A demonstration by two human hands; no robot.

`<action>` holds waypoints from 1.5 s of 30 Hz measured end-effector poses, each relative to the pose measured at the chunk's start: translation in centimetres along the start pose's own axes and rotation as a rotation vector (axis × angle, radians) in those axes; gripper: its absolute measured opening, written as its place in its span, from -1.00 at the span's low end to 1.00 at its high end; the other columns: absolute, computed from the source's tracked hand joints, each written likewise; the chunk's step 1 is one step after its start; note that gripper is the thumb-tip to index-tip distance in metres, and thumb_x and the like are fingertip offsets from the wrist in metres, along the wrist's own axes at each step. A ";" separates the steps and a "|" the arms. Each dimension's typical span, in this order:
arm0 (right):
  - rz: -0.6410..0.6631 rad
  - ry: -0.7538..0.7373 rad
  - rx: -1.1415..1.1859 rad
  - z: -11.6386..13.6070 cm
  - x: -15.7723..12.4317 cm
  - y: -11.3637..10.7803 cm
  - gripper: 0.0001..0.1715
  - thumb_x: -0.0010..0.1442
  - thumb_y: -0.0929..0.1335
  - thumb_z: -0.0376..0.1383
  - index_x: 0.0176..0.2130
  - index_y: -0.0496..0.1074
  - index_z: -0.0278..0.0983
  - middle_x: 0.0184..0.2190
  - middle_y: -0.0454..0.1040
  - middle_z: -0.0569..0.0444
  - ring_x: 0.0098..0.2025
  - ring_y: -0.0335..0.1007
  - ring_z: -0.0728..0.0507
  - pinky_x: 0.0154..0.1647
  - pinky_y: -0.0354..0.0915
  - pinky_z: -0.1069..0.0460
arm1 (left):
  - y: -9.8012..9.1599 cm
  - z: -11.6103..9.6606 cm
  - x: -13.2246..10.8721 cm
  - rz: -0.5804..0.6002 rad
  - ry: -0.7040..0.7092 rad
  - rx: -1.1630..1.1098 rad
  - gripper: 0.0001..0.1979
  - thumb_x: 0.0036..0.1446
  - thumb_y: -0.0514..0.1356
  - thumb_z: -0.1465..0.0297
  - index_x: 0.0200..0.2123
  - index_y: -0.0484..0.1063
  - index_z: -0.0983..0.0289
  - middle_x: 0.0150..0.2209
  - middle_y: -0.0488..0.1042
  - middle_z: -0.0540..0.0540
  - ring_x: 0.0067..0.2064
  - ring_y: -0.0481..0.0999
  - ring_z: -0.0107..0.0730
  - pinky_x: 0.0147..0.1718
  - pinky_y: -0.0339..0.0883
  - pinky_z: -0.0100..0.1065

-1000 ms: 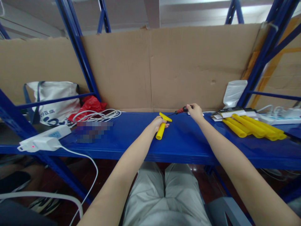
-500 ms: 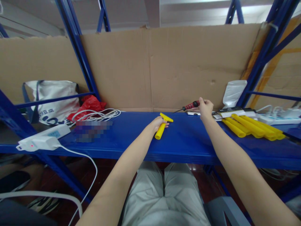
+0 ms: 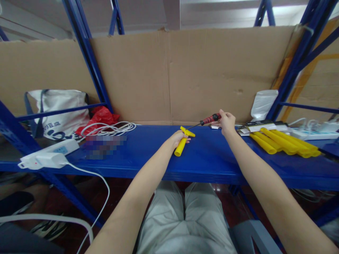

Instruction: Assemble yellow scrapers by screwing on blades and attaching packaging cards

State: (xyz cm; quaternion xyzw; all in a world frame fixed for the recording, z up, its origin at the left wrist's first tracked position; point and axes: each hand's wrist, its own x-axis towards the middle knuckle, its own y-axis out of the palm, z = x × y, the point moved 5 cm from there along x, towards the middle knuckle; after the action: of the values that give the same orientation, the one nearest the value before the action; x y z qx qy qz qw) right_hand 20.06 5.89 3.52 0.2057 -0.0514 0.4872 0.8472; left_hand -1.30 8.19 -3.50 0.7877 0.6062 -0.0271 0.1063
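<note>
My left hand is closed around a yellow T-shaped tool with a tubular handle, its crosspiece pointing away from me. A screwdriver with a red and black handle is gripped at its butt end by my right hand. Its thin shaft slants down to the left, and the tip is at the crosspiece of the yellow tool. Whether the tip sits in a screw is too small to make out. Both hands are over the blue shelf.
Several yellow tubes lie at the right beside flat packets and a white power strip. To the left are a coiled white cable, a red plastic bag, a cloth bag and another power strip. Cardboard stands behind.
My right hand has moved left with the screwdriver, bringing its tip from beside the yellow tool to its crosspiece. My left hand has stayed in place.
</note>
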 end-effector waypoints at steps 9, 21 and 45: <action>0.013 -0.019 0.000 -0.1 0.2 0.0 -0.70 0.11 0.34 -0.13 -0.44 0.17 -0.23 -0.71 0.21 0.27 -0.71 0.34 -0.03 -0.72 0.32 0.10 | 0.0 0.0 -0.1 -0.006 -0.014 -0.007 -0.49 0.03 0.04 0.77 0.03 0.19 0.29 0.01 0.42 0.28 -0.32 0.58 -0.34 -0.52 0.44 -0.45; 0.139 -0.102 -0.005 -1.4 2.1 0.0 -0.56 -0.02 0.39 0.02 -0.43 0.16 -0.20 -0.67 0.26 0.24 -0.72 0.32 -0.02 -0.78 0.25 0.10 | 0.1 -0.1 -0.4 0.000 -0.006 0.014 -0.53 0.02 0.04 0.76 -0.01 0.21 0.30 -0.04 0.45 0.25 -0.34 0.57 -0.37 -0.51 0.43 -0.46; 0.378 -0.035 0.069 1.5 -0.3 0.2 -0.72 0.07 0.40 -0.13 -0.40 0.29 -0.26 -0.64 0.37 0.23 -0.70 0.27 0.07 -0.71 0.17 0.18 | -0.1 -0.7 -1.5 -0.144 0.033 0.069 -0.38 0.00 0.04 0.77 0.12 0.10 0.24 -0.07 0.47 0.23 -0.43 0.56 -0.39 -0.58 0.34 -0.48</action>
State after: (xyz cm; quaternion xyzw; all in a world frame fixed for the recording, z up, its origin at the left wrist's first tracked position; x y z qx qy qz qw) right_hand 19.90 5.13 4.82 0.2297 -0.0871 0.6354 0.7321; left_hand -1.86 6.91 -2.53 0.7456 0.6616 -0.0427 0.0670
